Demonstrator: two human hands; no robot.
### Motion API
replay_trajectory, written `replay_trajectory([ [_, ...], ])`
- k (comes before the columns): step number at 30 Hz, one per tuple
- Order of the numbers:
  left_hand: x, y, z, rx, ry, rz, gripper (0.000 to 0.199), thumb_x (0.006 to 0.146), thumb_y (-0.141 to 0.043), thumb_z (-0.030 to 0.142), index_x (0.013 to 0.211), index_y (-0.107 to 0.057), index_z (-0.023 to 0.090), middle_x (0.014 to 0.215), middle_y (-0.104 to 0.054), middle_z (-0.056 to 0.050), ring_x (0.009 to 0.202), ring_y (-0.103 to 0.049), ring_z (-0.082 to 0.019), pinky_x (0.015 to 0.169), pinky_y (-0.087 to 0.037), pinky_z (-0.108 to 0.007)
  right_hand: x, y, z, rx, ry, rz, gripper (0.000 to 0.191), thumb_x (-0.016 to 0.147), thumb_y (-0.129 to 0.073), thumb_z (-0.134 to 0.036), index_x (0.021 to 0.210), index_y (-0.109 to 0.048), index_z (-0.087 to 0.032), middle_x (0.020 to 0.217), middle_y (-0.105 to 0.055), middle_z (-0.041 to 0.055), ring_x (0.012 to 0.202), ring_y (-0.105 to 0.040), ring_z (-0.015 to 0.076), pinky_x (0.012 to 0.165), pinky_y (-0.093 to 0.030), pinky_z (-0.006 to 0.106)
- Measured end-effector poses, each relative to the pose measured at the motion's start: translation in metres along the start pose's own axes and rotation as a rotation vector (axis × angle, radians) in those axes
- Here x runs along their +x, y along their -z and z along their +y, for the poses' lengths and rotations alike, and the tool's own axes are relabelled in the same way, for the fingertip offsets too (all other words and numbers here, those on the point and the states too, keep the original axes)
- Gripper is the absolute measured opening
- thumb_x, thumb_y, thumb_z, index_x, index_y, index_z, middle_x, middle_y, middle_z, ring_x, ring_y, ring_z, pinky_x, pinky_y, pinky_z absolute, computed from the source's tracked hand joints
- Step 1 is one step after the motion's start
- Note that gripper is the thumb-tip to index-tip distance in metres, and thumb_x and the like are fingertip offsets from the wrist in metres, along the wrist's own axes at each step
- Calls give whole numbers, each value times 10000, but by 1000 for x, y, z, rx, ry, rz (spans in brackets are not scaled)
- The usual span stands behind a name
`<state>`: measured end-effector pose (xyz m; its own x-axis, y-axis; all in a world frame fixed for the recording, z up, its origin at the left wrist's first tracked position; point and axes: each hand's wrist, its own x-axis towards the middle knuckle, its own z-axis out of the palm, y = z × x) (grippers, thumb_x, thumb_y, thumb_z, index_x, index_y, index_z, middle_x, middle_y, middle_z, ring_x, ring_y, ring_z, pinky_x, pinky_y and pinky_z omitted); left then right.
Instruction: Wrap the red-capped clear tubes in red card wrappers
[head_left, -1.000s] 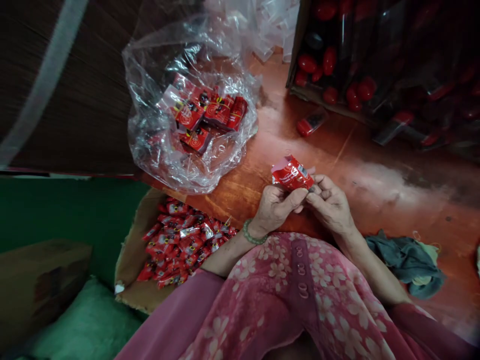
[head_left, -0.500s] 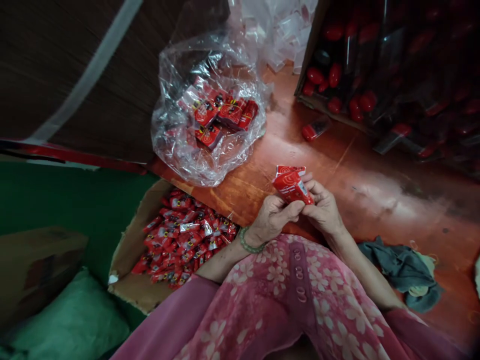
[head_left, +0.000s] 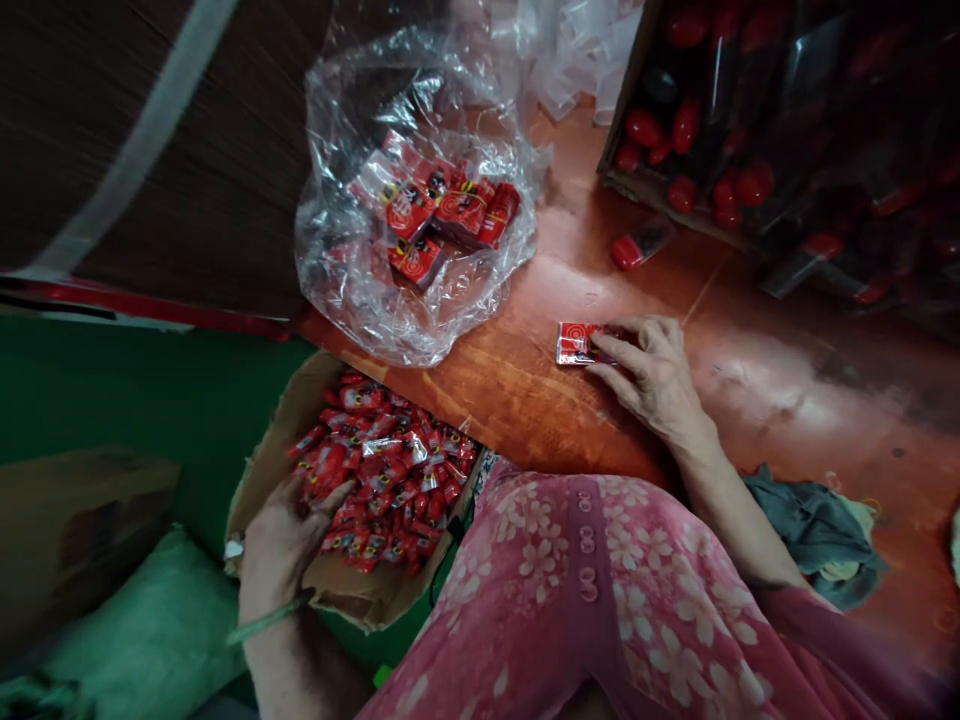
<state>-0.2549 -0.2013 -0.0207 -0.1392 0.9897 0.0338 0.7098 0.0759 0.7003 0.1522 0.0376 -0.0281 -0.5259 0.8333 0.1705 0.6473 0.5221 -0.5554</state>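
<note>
The right hand covers the right end of the packet. The left forearm is cut off by the bottom edge. The box runs off the top edge, and its red objects are too dark to identify. Print on the packets is too small to read.

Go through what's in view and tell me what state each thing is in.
Red foil sachet, flat under the right hand
Brown cardboard box, holding heaped red sachets
Left hand, open over box edge
Clear plastic bag, crumpled, open, holding red sachets
Grey cloth, crumpled
</note>
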Motion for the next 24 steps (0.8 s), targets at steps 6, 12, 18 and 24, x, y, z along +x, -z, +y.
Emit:
replay_trajectory([
  [6, 52, -51, 63, 306, 39, 291, 478, 895, -741, 275, 1359, -639, 333, 1250, -753, 24, 1071, -755, -241, 959, -643, -440, -8, -11, 0, -24, 42, 5, 262, 994, -592, -360, 1179, -751, -265, 1155, -706, 117, 1038, -593, 272, 893, -505, 479],
  [12, 143, -156, 152, 178, -556, 44, 558, 942, -655, 215, 1468, -498, 116, 1449, -607, -219, 1330, -627, -293, 1085, -588, -438, -4, -8, -2, 76, 37, -30, 283, 1004, -576, -347, 1205, -745, -243, 1126, -698, 125, 1032, -612, 261, 904, -562, 470],
  [18, 164, -190, 146, 242, -615, 1, 407, 963, -489, 93, 1357, -590, 96, 1470, -577, -236, 1399, -552, -303, 1122, -534, -485, 0, -7, -6, 117, 45, -62, 294, 1037, -504, -334, 1094, -750, -182, 1054, -717, 135, 961, -647, 239, 870, -582, 431],
  [24, 171, -181, 152, 270, -636, 52, 228, 929, -567, 100, 1092, -721, 139, 1138, -726, -143, 1003, -634, -248, 847, -575, -403, 26, 25, 1, 236, -52, -208, 237, 1024, -547, -331, 1069, -740, -201, 1003, -741, 80, 930, -677, 211, 882, -571, 381],
])
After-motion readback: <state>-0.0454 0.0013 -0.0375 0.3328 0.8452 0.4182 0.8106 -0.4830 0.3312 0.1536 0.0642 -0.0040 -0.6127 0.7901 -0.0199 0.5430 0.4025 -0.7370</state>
